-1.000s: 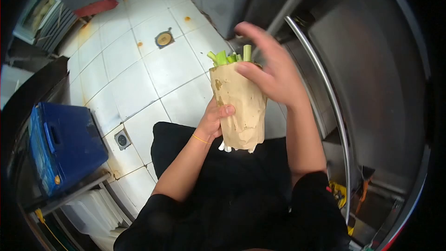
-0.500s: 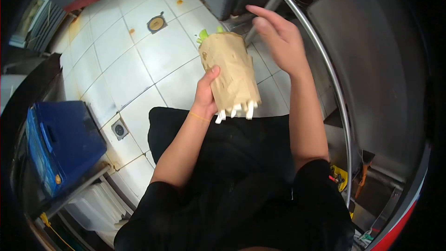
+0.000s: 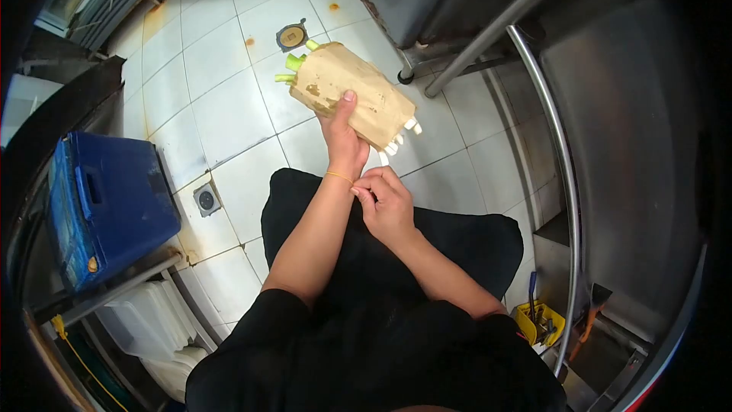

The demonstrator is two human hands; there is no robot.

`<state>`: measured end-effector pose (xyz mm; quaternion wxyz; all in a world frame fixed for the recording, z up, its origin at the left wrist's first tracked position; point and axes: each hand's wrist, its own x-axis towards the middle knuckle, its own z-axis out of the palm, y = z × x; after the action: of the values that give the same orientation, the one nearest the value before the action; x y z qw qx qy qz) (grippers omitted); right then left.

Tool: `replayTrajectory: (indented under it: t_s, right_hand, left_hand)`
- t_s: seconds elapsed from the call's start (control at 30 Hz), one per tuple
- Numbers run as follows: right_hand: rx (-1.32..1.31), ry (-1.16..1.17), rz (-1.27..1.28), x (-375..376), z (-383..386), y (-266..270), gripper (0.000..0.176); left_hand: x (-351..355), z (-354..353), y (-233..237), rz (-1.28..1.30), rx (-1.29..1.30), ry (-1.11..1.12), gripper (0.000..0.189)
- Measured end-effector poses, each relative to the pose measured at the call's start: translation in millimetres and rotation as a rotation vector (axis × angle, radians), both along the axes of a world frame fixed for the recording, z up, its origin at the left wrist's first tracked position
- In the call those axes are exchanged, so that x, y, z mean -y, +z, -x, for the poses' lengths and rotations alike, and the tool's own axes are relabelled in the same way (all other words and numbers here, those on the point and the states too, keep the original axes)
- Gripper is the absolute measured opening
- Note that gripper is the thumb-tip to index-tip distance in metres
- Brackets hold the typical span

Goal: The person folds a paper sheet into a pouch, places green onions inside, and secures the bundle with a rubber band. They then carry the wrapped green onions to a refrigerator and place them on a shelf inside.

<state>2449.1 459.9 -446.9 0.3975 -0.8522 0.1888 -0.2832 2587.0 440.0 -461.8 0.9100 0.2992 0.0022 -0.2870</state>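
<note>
My left hand [image 3: 345, 136] grips a bundle of green onions wrapped in brown paper [image 3: 358, 91], thumb across the top and the other fingers hidden beneath. Cut green stalks [image 3: 294, 62] stick out at the upper left end, and white ends [image 3: 412, 125] poke out at the lower right. The paper has dark, damp-looking spots near the green end. Around my left wrist runs a thin yellow rubber band [image 3: 338, 175]. My right hand [image 3: 387, 202] is closed beside that wrist, its thumb and forefinger pinching the band.
Below lies a white tiled floor [image 3: 229, 118] with drain covers. A blue lidded box [image 3: 126, 198] stands at left above clear plastic containers [image 3: 149, 317]. On the right are a metal rail [image 3: 560, 152], a steel panel [image 3: 625, 107] and a yellow basket of tools [image 3: 540, 322].
My right hand has come down from the upper right to my left wrist and pinched the rubber band. The wrapped bundle has tilted, its green end swinging left.
</note>
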Motion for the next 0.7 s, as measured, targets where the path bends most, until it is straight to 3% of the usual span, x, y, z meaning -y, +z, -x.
replayTrajectory:
  t_s: [0.2,0.37,0.43,0.5,0.53,0.57,0.63,0.7]
  right_hand:
    - [-0.049,-0.139,-0.151,-10.8,-6.4,-3.0,0.007]
    - [0.0,-0.07,-0.112,-10.1,-7.5,1.0,0.01]
    - [0.043,-0.027,-0.168,-9.2,-6.7,1.8,0.012]
    - [0.237,0.225,-1.148,-1.7,5.2,7.1,0.014]
    - [0.308,0.361,-1.374,5.6,9.3,12.1,0.013]
    - [0.311,0.354,-1.372,19.8,15.4,21.2,0.013]
    - [-0.494,0.427,-0.427,50.7,30.1,38.0,0.015]
    - [-0.555,0.389,-0.332,68.2,47.3,29.1,0.017]
  left_hand:
    - [-1.0,1.4,-2.9,-0.044,0.043,0.096,0.062]
    - [0.8,0.6,-4.5,-0.082,0.103,0.147,0.063]
    - [-0.1,-1.3,-3.5,-0.012,-0.037,0.077,0.077]
    - [-1.5,-5.6,-5.4,-0.005,-0.034,0.051,0.074]
    - [-2.6,-6.5,-6.9,0.004,-0.034,0.019,0.071]
    - [-3.6,-8.4,-7.6,0.005,-0.036,0.012,0.071]
    - [-6.0,-15.3,-9.1,0.046,-0.171,-0.164,0.056]
    - [-9.3,-13.9,-2.6,0.054,-0.192,-0.201,0.056]
